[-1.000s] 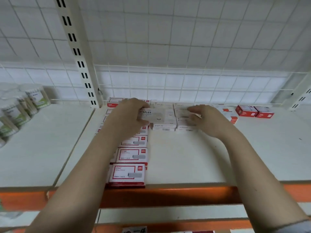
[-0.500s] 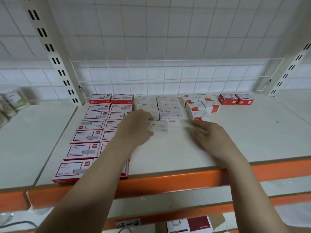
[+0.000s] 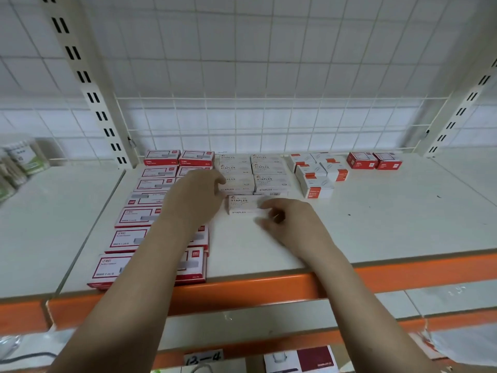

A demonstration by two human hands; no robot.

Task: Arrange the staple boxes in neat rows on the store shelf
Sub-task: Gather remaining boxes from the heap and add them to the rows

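Note:
A single white box marked STAPLES [image 3: 242, 205] lies flat on the white shelf board [image 3: 390, 224], just in front of two columns of matching white staple boxes [image 3: 254, 170]. My left hand [image 3: 193, 196] hovers at the box's left end with relaxed fingers and holds nothing. At the box's right end, the blurred fingertips of my right hand [image 3: 285, 220] touch it. Two long rows of red-bordered staple boxes [image 3: 150, 200] run from the back to the front edge on the left, partly hidden by my left forearm.
Orange-and-white small boxes [image 3: 316, 175] sit in a loose cluster right of the white ones, and two red boxes [image 3: 373, 160] lie further right. A wire grid [image 3: 242, 125] backs the shelf between slotted uprights [image 3: 91, 84]. Swab jars [image 3: 18, 164] stand far left. An orange beam [image 3: 269, 288] fronts the shelf.
My left hand carried the white box forward from the stack, set it on the shelf and let go. My right hand slid in to its right end. The view pulled back.

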